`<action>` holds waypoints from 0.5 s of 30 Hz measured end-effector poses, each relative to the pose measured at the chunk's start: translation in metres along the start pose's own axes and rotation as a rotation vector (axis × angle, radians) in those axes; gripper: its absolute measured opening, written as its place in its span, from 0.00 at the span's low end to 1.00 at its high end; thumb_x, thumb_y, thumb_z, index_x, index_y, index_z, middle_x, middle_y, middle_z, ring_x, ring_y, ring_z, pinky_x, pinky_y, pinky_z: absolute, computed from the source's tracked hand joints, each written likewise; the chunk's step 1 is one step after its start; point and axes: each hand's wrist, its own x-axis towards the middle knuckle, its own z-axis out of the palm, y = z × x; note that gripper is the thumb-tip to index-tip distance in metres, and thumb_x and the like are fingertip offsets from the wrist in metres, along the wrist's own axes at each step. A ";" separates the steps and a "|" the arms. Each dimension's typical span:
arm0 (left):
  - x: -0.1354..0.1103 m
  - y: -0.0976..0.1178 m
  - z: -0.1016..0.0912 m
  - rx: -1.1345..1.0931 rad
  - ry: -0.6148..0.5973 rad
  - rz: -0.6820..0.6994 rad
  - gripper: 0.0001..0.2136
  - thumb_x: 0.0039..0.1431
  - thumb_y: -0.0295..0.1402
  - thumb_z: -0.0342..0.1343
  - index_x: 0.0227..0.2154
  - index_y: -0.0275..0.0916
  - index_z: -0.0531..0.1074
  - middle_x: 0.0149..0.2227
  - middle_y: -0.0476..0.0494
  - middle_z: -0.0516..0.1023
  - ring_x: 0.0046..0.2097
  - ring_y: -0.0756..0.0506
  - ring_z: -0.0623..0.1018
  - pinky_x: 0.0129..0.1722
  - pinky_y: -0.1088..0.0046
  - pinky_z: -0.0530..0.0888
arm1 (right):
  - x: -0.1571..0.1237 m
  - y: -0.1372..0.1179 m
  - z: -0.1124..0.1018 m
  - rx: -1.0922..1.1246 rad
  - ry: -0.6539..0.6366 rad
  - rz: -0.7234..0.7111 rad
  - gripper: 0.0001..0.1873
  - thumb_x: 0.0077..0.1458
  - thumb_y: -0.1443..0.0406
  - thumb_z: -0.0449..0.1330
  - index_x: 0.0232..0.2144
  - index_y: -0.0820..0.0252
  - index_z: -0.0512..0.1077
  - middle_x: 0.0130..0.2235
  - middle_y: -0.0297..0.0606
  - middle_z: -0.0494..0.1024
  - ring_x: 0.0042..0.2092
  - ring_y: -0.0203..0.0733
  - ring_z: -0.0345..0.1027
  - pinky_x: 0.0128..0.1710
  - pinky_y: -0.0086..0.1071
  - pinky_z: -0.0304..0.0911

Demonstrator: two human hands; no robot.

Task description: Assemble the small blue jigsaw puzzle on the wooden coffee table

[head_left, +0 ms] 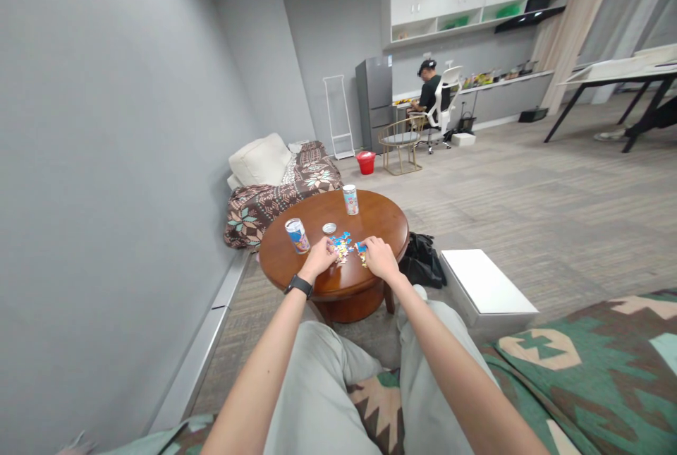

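Observation:
Small jigsaw puzzle pieces (342, 249), blue, white and yellow, lie in a loose pile on the round wooden table (370, 209). At the pile's left edge is my left hand (319, 259), its fingers pinched together on a puzzle piece, mostly hidden. My right hand (379, 257) is right of the pile, palm down, fingers closed on a blue puzzle piece (360, 247); a few yellow ones show beneath. Behind the left hand stands a printed can (297, 236) with its top off. A round metal lid (329, 228) lies near the pile. Farther back is a second printed can (350, 199), upright.
A white box (486, 282) and a black bag (424, 261) sit on the floor right of the table. A covered couch (312, 166) stands beyond it. Farther off are a red bucket (365, 162), a gold-framed chair (400, 141) and a seated person (429, 92) at a counter.

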 end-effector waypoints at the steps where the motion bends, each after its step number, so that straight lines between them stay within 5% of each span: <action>1: 0.000 0.000 0.001 0.046 0.043 0.025 0.09 0.49 0.24 0.57 0.35 0.37 0.67 0.30 0.49 0.73 0.32 0.49 0.73 0.36 0.73 0.70 | 0.000 0.000 0.000 -0.001 0.000 0.002 0.14 0.61 0.70 0.48 0.45 0.60 0.70 0.49 0.45 0.73 0.50 0.46 0.62 0.45 0.35 0.56; 9: -0.005 0.022 0.040 0.342 0.070 0.335 0.05 0.59 0.27 0.49 0.36 0.37 0.69 0.39 0.40 0.73 0.44 0.42 0.72 0.46 0.65 0.69 | 0.003 0.005 0.004 0.065 -0.028 -0.031 0.17 0.62 0.66 0.49 0.51 0.57 0.67 0.57 0.42 0.70 0.57 0.46 0.59 0.51 0.40 0.56; 15: -0.011 0.022 0.045 0.493 0.118 0.332 0.07 0.60 0.29 0.48 0.38 0.36 0.69 0.41 0.37 0.72 0.46 0.39 0.70 0.47 0.62 0.67 | 0.003 0.008 0.004 0.131 -0.023 -0.036 0.21 0.58 0.64 0.54 0.54 0.56 0.66 0.54 0.41 0.72 0.56 0.47 0.60 0.54 0.41 0.55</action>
